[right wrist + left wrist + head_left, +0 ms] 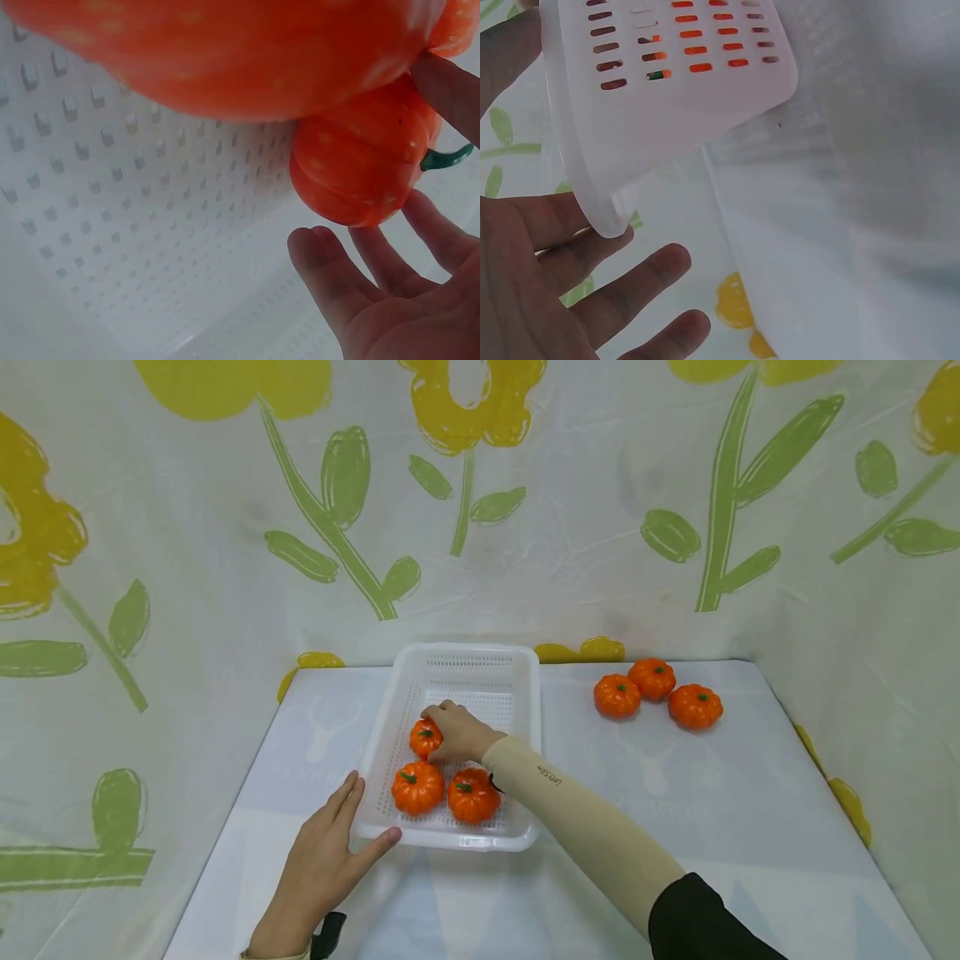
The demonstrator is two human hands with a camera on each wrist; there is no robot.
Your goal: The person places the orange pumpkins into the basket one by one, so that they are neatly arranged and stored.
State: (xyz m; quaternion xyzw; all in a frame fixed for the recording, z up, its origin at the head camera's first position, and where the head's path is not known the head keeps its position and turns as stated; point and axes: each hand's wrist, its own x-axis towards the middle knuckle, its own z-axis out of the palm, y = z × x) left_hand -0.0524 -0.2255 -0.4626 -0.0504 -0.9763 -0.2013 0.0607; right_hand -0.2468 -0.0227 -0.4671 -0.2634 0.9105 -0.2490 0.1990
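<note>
A white perforated plastic basket [480,842] stands on the table with three small orange toy pumpkins inside. My right hand [463,737] reaches into it and holds the rearmost pumpkin [423,740], thumb on one side and fingers on the other. In the right wrist view, this pumpkin [356,169] shows a green stem, and a nearer pumpkin [247,52] fills the top. Just in front sit a left pumpkin [417,788] and a right pumpkin [473,796]. At the basket's front left corner, my left hand [318,860] touches the rim [611,214] with spread, mostly straight fingers.
Three more orange pumpkins [617,696] sit grouped at the table's back right, outside the basket. A pale patterned cloth covers the table [675,827]. Behind and beside it hangs a white curtain [577,527] printed with yellow flowers and green leaves.
</note>
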